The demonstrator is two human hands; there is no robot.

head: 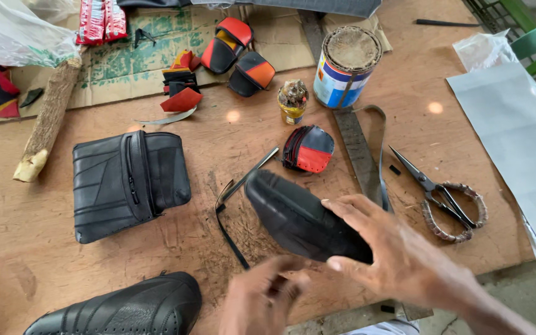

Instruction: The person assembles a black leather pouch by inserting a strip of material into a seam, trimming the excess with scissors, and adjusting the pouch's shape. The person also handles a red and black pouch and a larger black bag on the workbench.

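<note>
Gripping the black leather piece (299,220) with our right hand (398,257); left hand (262,301) blurred, fingers unclear; keep it steady above the counter (218,142).

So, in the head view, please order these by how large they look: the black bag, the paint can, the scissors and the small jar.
1. Black bag
2. Paint can
3. Scissors, close to the can, so uncertain
4. Small jar
</note>
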